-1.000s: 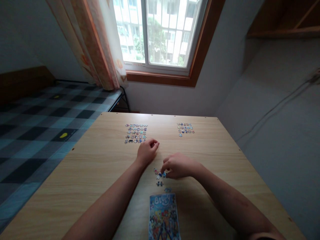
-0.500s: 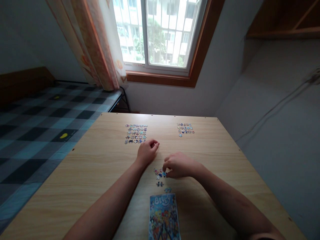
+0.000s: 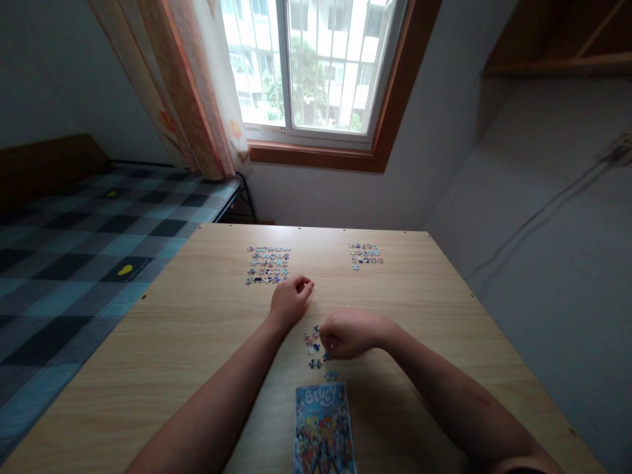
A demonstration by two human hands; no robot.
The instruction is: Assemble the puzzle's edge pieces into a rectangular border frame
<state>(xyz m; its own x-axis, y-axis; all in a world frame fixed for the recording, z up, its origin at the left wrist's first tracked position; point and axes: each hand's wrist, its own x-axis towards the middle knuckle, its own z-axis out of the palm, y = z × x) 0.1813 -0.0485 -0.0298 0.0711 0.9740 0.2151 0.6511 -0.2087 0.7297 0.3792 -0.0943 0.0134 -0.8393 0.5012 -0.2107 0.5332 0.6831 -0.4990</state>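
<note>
R hand (image 3: pixel 349 333) grip curled over loose puzzle pcs (image 3: pixel 312 342), pinch hidden, can't tell; L hand (image 3: pixel 290 299) fisted at 11 o'clock, on bench (image 3: pixel 197 316); pcs prob light, thin, stiff card; pinch by edges.

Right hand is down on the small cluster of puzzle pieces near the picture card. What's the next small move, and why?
Probably lift one loose piece with the right hand and try it against the small cluster: fingertips sit at it, while the left hand rests curled and idle.
</note>
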